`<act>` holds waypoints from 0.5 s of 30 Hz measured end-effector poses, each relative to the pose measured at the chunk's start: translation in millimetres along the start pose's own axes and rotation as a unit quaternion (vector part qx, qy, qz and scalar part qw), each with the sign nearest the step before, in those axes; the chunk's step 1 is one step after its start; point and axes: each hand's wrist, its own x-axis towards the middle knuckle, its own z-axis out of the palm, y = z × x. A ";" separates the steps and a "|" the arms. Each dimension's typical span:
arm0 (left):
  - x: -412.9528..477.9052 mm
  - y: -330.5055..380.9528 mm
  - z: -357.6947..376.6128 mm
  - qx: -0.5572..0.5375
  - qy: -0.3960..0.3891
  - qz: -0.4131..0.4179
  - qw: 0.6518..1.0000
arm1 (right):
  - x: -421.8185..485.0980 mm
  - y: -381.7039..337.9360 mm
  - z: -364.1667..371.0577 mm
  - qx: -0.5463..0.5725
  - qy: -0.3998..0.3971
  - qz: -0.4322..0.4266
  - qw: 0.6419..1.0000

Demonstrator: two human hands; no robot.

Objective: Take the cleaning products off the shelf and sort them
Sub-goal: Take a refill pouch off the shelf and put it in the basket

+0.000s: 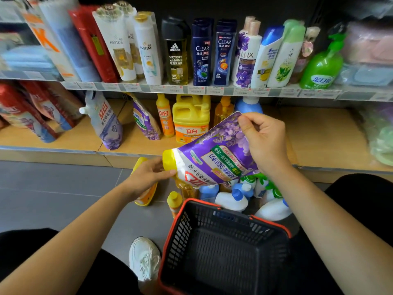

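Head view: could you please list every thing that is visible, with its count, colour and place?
pouch: one, purple with yellow cap, held over the floor bottles
shelf pouches: two, purple and white, lower shelf, left of the jug
jug: one, yellow, lower shelf, middle
red bags: several, red, lower shelf, far left
shampoo bottles: a row, mixed colours, upper shelf
spray bottle: one, green, upper shelf, right
floor bottles: several, white, blue, green, yellow, floor between shelf and basket
basket: one, black with red rim, floor, nearest the person
shoe: one, white, floor, left of basket
left hand: one, holds the pouch at its cap end
right hand: one, pinches the pouch's opposite corner
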 end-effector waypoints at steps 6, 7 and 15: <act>15.7 2.0 -2.7 -0.086 0.161 0.055 0.982 | 15.4 25.8 3.3 0.070 0.035 0.099 0.992; 17.4 6.9 -9.2 -0.086 0.180 0.069 0.978 | 19.9 31.4 4.9 0.070 0.034 0.114 0.990; 44.2 54.3 -83.3 -0.033 0.313 0.137 0.939 | 62.9 81.2 50.8 -0.022 -0.065 0.125 0.990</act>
